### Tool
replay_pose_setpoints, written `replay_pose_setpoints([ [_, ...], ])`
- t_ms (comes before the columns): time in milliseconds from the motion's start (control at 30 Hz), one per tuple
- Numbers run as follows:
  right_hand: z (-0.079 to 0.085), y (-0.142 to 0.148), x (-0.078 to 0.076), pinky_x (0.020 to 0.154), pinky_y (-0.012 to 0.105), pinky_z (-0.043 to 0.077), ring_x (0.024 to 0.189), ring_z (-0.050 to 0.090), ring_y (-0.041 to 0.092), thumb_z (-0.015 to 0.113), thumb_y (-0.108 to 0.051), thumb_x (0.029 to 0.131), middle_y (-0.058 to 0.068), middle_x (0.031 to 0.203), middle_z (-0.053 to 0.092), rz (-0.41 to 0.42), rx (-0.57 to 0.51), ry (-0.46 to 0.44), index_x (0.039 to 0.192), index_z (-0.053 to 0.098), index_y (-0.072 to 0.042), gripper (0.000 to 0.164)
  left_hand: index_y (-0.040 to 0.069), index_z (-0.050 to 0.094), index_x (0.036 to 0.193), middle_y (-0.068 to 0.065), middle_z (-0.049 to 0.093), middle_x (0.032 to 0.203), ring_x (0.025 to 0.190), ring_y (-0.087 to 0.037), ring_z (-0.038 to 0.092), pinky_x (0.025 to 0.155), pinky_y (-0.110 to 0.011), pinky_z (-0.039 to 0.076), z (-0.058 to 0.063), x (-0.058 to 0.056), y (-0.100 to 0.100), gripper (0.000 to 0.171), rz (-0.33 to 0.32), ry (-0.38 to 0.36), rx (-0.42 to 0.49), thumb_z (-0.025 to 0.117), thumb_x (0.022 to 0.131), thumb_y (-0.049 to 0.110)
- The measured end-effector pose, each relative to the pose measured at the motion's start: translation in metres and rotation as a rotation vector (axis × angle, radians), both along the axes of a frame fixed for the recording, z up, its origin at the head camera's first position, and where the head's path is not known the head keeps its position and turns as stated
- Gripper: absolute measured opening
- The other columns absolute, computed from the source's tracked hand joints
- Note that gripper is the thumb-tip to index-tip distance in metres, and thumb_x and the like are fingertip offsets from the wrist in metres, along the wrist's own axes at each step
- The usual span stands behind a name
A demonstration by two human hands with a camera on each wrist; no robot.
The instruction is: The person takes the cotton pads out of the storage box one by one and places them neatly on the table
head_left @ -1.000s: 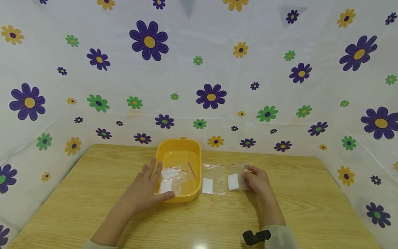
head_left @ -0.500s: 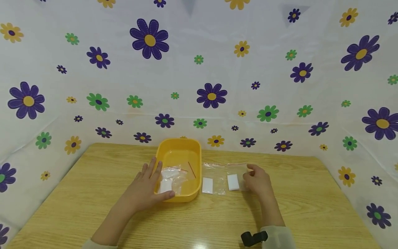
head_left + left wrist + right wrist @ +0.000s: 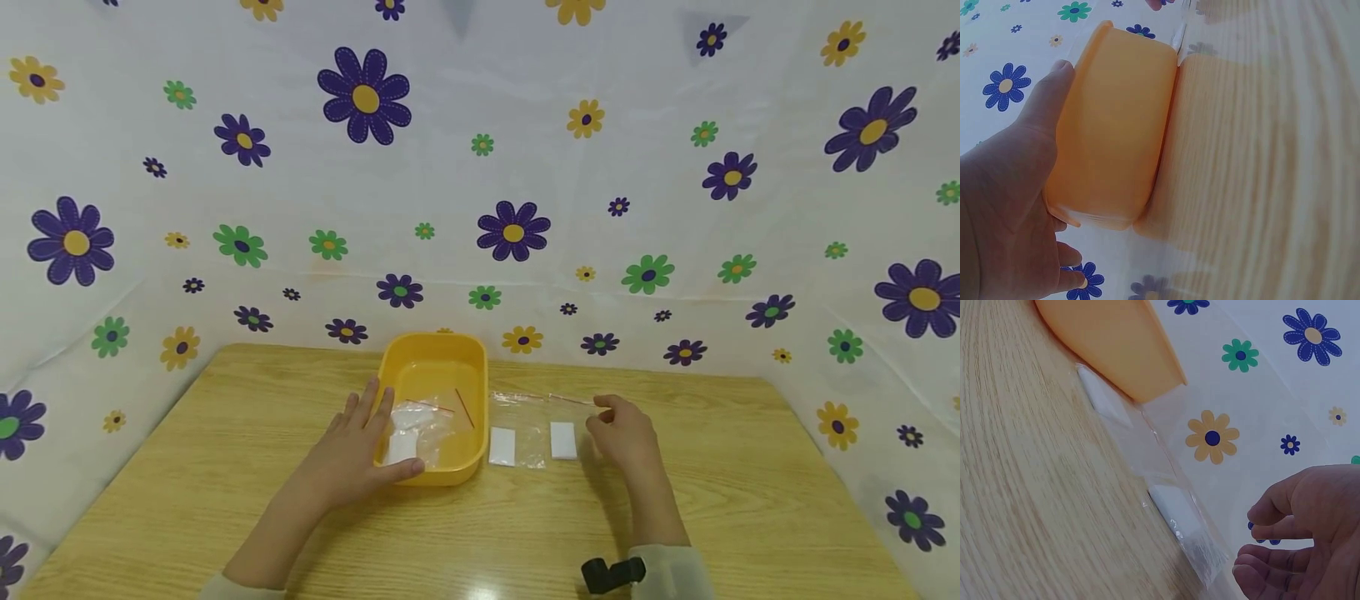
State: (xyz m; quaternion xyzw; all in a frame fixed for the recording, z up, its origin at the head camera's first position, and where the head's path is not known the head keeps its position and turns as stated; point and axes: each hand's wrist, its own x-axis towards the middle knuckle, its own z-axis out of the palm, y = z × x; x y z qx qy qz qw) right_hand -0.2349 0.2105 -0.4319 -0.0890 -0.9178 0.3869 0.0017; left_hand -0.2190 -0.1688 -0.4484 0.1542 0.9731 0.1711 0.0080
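Observation:
My left hand rests on the left side and near rim of a yellow plastic tub, its fingers spread straight along the edge. In the left wrist view the thumb lies against the rim of the tub. Two clear zip bags lie side by side right of the tub. The nearer bag holds a white rectangular piece; the farther one holds a similar white piece. My right hand hovers at the right edge of the farther bag, fingers loosely bent, holding nothing.
Inside the tub lie several clear zip bags with white pieces and red seal lines. The wooden table ends at a white flowered cloth behind and at both sides. A black strap mount sits at the right sleeve.
My right hand has let go of the farther bag, which now lies flatter on the table. The left hand and the tub have stayed in place.

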Motion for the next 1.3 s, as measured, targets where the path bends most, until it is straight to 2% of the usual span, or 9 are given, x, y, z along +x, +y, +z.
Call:
replay_pose_setpoints([
  [167, 0.000, -0.002, -0.001, 0.085, 0.048, 0.054, 0.107, 0.060, 0.037, 0.056, -0.019, 0.094, 0.022, 0.123, 0.064, -0.002, 0.004, 0.017, 0.138, 0.056, -0.003, 0.048, 0.008, 0.014, 0.161, -0.015, -0.005, 0.167, 0.150, -0.050, 0.006, 0.118, -0.063, 0.017, 0.000, 0.001, 0.000, 0.115, 0.000, -0.003, 0.009, 0.055, 0.081, 0.081],
  [267, -0.001, -0.002, -0.003, 0.078, 0.042, 0.056, 0.101, 0.063, 0.033, 0.056, -0.019, 0.093, 0.021, 0.122, 0.064, 0.002, -0.020, 0.026, 0.138, 0.056, -0.004, 0.047, 0.008, 0.014, 0.161, -0.016, -0.004, 0.168, 0.150, -0.050, 0.006, 0.118, -0.063, 0.017, 0.000, 0.001, 0.000, 0.115, 0.002, 0.001, 0.008, 0.055, 0.081, 0.081],
  [433, -0.003, -0.005, -0.006, 0.068, 0.033, 0.059, 0.086, 0.066, 0.027, 0.057, -0.016, 0.093, 0.021, 0.120, 0.064, 0.029, -0.175, 0.034, 0.140, 0.055, -0.004, 0.049, 0.009, 0.014, 0.161, -0.015, -0.004, 0.168, 0.150, -0.049, 0.006, 0.119, -0.062, 0.017, 0.000, 0.001, 0.000, 0.115, 0.003, 0.004, 0.004, 0.055, 0.081, 0.081],
  [633, -0.001, -0.013, -0.007, 0.076, 0.036, 0.061, 0.097, 0.062, 0.028, 0.056, -0.016, 0.096, 0.018, 0.117, 0.061, 0.041, -0.375, 0.043, 0.140, 0.055, -0.005, 0.044, 0.008, 0.014, 0.161, -0.014, -0.005, 0.168, 0.150, -0.049, 0.006, 0.119, -0.062, 0.016, 0.001, 0.001, 0.000, 0.116, 0.003, -0.005, 0.008, 0.055, 0.080, 0.081],
  [867, 0.008, -0.033, -0.007, 0.077, 0.033, 0.060, 0.092, 0.060, 0.022, 0.060, -0.013, 0.099, 0.020, 0.119, 0.060, 0.080, -0.650, 0.040, 0.139, 0.054, -0.007, 0.041, 0.008, 0.014, 0.161, -0.016, -0.005, 0.167, 0.150, -0.050, 0.007, 0.119, -0.063, 0.017, 0.001, 0.001, 0.000, 0.115, -0.004, 0.005, 0.005, 0.054, 0.081, 0.081],
  [1000, 0.009, -0.042, -0.006, 0.079, 0.033, 0.060, 0.092, 0.060, 0.020, 0.058, -0.012, 0.100, 0.020, 0.121, 0.061, 0.095, -0.714, 0.018, 0.140, 0.053, -0.007, 0.041, 0.008, 0.014, 0.160, -0.017, -0.004, 0.167, 0.150, -0.050, 0.007, 0.119, -0.063, 0.017, 0.001, 0.000, -0.001, 0.115, -0.007, 0.006, 0.008, 0.054, 0.081, 0.080],
  [1300, 0.006, -0.051, -0.004, 0.081, 0.033, 0.059, 0.095, 0.060, 0.021, 0.056, -0.012, 0.101, 0.019, 0.123, 0.060, 0.155, -0.780, -0.014, 0.137, 0.055, -0.008, 0.035, 0.008, 0.014, 0.161, -0.015, -0.005, 0.168, 0.150, -0.049, 0.006, 0.119, -0.063, 0.017, -0.001, -0.001, 0.000, 0.115, -0.003, -0.003, 0.007, 0.054, 0.081, 0.081],
])
